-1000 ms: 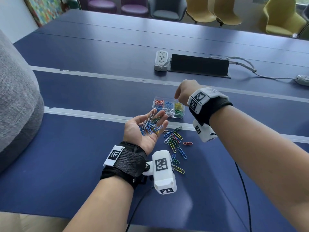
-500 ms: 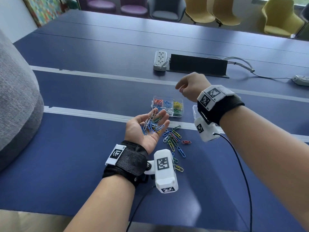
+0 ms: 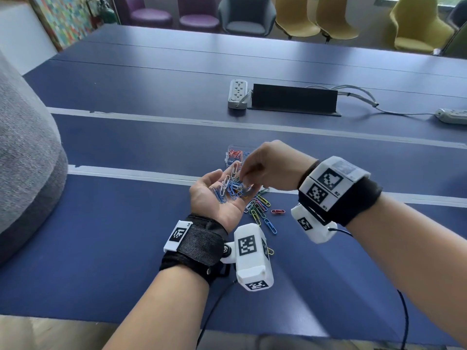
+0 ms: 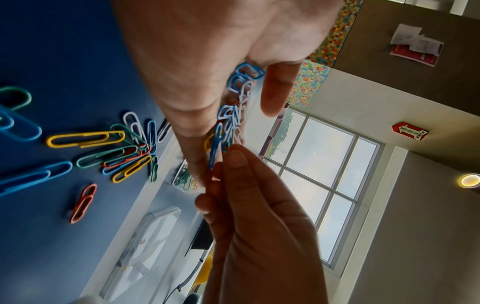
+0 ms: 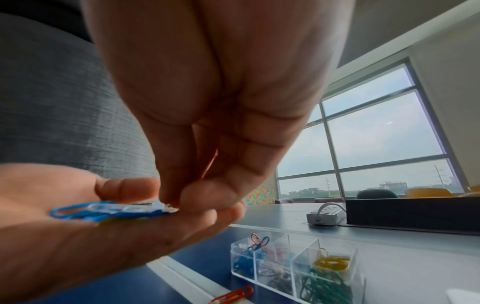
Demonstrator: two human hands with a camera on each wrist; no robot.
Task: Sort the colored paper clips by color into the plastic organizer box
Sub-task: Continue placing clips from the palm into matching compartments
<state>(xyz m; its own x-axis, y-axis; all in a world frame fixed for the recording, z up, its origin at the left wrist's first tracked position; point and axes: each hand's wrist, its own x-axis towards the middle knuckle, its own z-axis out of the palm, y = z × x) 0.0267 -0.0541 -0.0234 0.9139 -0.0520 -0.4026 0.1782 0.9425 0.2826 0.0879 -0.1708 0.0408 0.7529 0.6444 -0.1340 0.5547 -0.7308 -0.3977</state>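
Observation:
My left hand lies palm up above the blue table, its fingers loosely straight, carrying a heap of mostly blue and white paper clips. My right hand reaches down into that palm, thumb and forefinger pinching the end of a blue clip. In the right wrist view the fingertips meet on the heap. The clear organizer box stands just beyond, holding red, blue, white, yellow and green clips in separate compartments; my right hand hides most of it in the head view. Loose mixed clips lie on the table under my hands.
A lone red clip lies right of the pile. The box's clear lid rests on the table nearby. Farther back are a white power strip, a black cable box and cords. A grey upholstered seat bulks at the left.
My right hand came back from over the organizer box, moving down and left to the left palm, and now pinches a clip there. The left hand stayed put.

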